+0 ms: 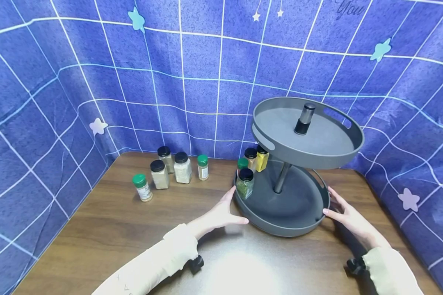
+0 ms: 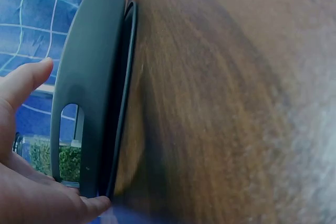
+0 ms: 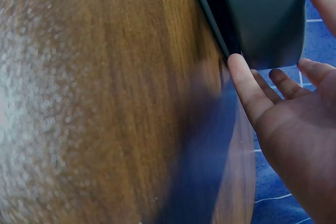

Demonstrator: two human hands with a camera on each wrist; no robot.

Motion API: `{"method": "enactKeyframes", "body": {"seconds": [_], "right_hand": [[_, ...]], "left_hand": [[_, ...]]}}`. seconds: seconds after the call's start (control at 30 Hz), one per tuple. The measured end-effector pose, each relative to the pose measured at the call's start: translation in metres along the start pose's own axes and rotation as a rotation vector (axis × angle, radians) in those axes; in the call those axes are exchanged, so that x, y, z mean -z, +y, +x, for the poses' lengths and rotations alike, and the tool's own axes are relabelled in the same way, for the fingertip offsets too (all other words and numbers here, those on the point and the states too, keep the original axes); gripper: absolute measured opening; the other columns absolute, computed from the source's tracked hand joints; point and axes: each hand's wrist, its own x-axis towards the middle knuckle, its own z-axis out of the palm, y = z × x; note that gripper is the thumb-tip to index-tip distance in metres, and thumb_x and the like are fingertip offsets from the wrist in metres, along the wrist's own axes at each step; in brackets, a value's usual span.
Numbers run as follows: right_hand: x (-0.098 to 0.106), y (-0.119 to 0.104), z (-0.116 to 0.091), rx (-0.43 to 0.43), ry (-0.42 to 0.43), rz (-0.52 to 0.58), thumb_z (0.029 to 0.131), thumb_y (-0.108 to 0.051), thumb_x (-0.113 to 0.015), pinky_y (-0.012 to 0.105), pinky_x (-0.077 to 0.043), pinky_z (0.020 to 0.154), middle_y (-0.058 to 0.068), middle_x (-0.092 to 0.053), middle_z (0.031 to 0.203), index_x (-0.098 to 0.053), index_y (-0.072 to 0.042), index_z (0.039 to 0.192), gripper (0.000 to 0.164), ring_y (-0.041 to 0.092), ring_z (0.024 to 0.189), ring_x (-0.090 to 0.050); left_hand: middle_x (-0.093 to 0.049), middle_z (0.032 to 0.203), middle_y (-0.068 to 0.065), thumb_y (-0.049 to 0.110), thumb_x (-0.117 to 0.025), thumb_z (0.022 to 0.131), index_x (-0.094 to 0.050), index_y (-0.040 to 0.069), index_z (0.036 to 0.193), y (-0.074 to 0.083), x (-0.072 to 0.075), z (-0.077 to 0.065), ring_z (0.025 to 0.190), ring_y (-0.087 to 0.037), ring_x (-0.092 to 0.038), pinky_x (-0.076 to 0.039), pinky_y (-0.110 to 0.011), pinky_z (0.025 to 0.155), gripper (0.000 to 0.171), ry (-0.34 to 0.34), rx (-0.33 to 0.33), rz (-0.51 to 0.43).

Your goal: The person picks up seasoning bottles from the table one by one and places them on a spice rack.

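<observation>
A grey two-tier round rack [image 1: 282, 231] stands tilted-looking in the head view, its upper tray [image 1: 328, 139] raised on a central post. My left hand [image 1: 218, 215] is at the lower tray's left side, fingertips by the rim and thumb spread away. On the opposite side, my right hand [image 1: 350, 217] has its fingertips right at the rim, fingers extended. The right wrist view shows those fingers [image 3: 244, 80] along the tray's edge. Inside the lower tray, at its left, stand a jar of green herbs [image 1: 245, 188], a yellow jar [image 1: 261, 162], a black-lidded jar [image 1: 250, 157] and a green-capped jar [image 1: 242, 164].
Left of the rack on the wooden table [image 1: 107, 229] stand several spice jars, among them a green-capped one [image 1: 144, 190], a black-lidded one [image 1: 160, 176] and another green-capped one [image 1: 203, 169]. A blue gridded cloth [image 1: 206, 61] hangs behind and at both sides.
</observation>
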Motion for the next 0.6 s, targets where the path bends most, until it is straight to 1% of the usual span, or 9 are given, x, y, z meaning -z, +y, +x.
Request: {"method": "enactKeyframes", "body": {"seconds": [0.37, 0.6], "right_hand": [[-0.001, 0.0, -0.001, 0.018, 0.009, 0.008, 0.094, -0.018, -0.058, 0.004, -0.033, 0.087, 0.028, -0.028, 0.146, -0.007, -0.014, 0.152, 0.077, 0.002, 0.122, -0.037], [-0.002, -0.001, 0.001, 0.026, 0.018, 0.0, 0.094, -0.017, -0.058, 0.004, -0.033, 0.087, 0.03, -0.029, 0.145, -0.008, -0.013, 0.152, 0.077, -0.003, 0.119, -0.037]], "left_hand": [[-0.013, 0.156, -0.016, 0.034, -0.084, 0.068, -0.009, 0.007, 0.151, -0.004, 0.001, 0.011, 0.143, -0.031, -0.014, -0.017, -0.048, 0.115, 0.115, 0.02, 0.004, 0.01], [-0.012, 0.157, -0.016, 0.035, -0.084, 0.068, -0.008, 0.008, 0.151, -0.008, 0.002, 0.017, 0.143, -0.032, -0.013, -0.017, -0.049, 0.115, 0.116, 0.031, -0.003, 0.016]]}}
